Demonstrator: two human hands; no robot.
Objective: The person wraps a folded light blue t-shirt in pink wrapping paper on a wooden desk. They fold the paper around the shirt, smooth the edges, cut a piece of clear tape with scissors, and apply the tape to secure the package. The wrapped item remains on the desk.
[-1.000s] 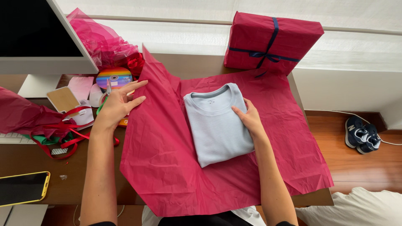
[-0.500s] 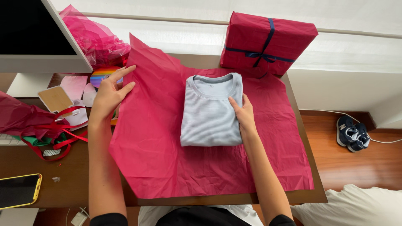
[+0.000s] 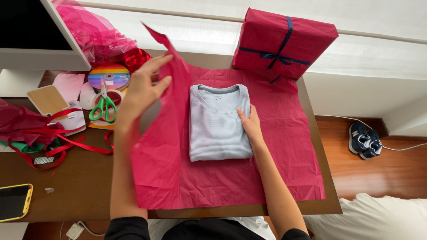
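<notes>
A folded pale blue striped shirt (image 3: pixel 218 122) lies on a sheet of red tissue paper (image 3: pixel 275 146) spread over the brown desk (image 3: pixel 71 186). My right hand (image 3: pixel 249 124) rests flat on the shirt's right edge, pressing it down. My left hand (image 3: pixel 144 86) grips the left edge of the tissue paper and lifts it up off the desk, so the sheet stands in a raised fold beside the shirt.
A red wrapped box with a dark blue ribbon (image 3: pixel 282 42) stands at the back right. Left of the paper lie green-handled scissors (image 3: pixel 103 106), a rainbow ribbon spool (image 3: pixel 109 76), red ribbons (image 3: pixel 58 142), crumpled pink tissue (image 3: pixel 95 33), a monitor (image 3: pixel 35 40) and a yellow-cased phone (image 3: pixel 13 202).
My left hand has taken the paper's left edge and raised it toward the shirt, uncovering the scissors. The shirt was straightened and my right hand stayed on it.
</notes>
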